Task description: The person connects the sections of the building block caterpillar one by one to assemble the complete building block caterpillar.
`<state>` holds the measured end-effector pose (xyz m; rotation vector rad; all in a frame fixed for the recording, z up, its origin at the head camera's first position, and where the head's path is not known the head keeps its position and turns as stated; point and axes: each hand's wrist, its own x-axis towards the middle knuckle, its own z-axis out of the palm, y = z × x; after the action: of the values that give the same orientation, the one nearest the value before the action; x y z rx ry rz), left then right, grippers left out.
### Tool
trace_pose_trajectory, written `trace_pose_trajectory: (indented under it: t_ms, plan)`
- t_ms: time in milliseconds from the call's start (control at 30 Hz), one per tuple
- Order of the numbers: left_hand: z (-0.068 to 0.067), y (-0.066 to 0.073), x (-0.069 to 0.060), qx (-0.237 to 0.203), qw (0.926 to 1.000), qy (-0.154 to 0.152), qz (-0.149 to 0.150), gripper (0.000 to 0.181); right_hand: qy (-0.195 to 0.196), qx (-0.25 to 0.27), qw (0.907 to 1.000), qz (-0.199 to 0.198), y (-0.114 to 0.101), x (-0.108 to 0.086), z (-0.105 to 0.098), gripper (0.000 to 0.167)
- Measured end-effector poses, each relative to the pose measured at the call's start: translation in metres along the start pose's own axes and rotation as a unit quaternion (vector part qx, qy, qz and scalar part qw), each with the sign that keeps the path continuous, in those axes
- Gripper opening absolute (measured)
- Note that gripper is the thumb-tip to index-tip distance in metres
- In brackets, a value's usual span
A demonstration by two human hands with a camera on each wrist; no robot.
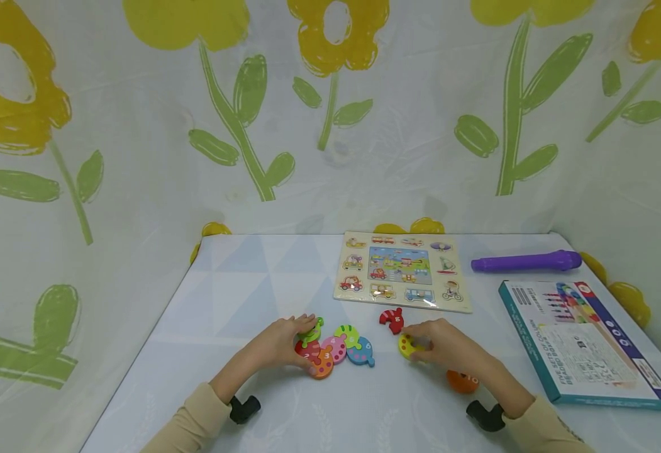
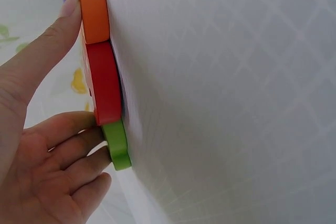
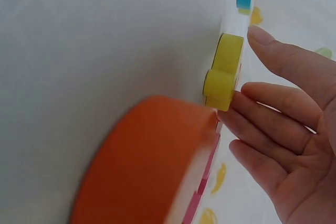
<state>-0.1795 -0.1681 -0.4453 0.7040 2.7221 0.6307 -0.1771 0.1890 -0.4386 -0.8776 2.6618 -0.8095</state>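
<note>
My left hand (image 1: 278,343) holds the near left end of a joined chain of numbered puzzle pieces. In the left wrist view the thumb presses the orange piece (image 2: 94,11) and the bent fingers lie against the red piece (image 2: 105,83) and green piece (image 2: 117,148). Pink, light green and blue (image 1: 360,351) pieces continue the chain rightward. My right hand (image 1: 449,346) is at a separate yellow piece (image 1: 406,345), fingers loosely bent around its far side; in the right wrist view the thumb stands just off the yellow piece (image 3: 227,66).
A red piece (image 1: 392,320) lies beyond the yellow one, and an orange piece (image 1: 463,381) lies under my right wrist. Farther back is a picture puzzle board (image 1: 353,251). On the right are a purple stick (image 1: 525,262) and a flat box (image 1: 590,346).
</note>
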Motion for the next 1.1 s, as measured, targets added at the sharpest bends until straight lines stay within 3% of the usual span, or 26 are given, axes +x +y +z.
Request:
trace_pose_trajectory:
  t_ms: [400, 633, 833, 1100]
  plan:
    - [0.0, 0.0, 0.0, -0.001, 1.0, 0.002, 0.002, 0.099, -0.007, -0.043, 0.999, -0.012, -0.012, 0.004, 0.01, 0.044]
    - [0.0, 0.001, -0.001, -0.003, 1.0, 0.004, -0.002, 0.1, -0.017, -0.025, 0.9993, -0.02, -0.018, 0.007, 0.015, 0.043]
    - [0.0, 0.001, -0.001, -0.006, 1.0, 0.006, -0.004, 0.1, -0.037, 0.006, 0.9993, 0.006, -0.028, 0.007, 0.019, 0.041]
    - [0.001, 0.001, -0.001, -0.006, 0.9999, 0.006, -0.006, 0.1, -0.043, -0.008, 0.999, -0.011, -0.031, 0.003, 0.023, 0.041]
